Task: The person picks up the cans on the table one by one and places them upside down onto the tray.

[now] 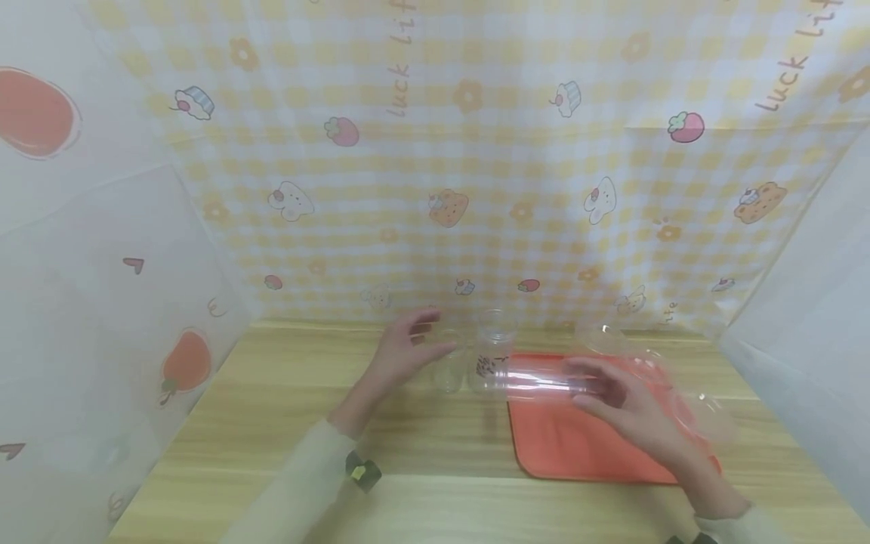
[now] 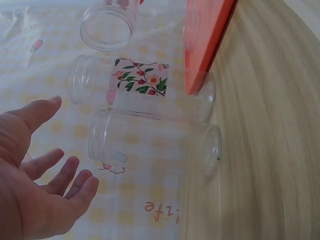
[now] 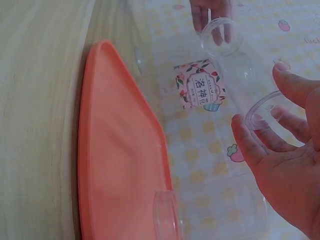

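Note:
My right hand [image 1: 628,404] holds a clear jar [image 1: 537,384] sideways by one end, with the other end toward the left. In the right wrist view, the fingers curve around this jar's rounded end [image 3: 260,109]. My left hand [image 1: 401,351] is apart from the jars, its fingers spread and slightly bent, beside an upright clear plain jar [image 1: 447,370]. Next to that stands a clear jar with a floral label [image 1: 491,366], seen also as a labelled jar [image 2: 137,77] in the left wrist view. The label [image 3: 201,85] bears Chinese characters.
An orange-red tray [image 1: 578,446] lies on the wooden table [image 1: 435,506] at the right. Several more clear containers [image 1: 601,336] stand or lie on and around its far and right sides; their outlines are faint. A yellow checked cloth [image 1: 489,166] hangs behind.

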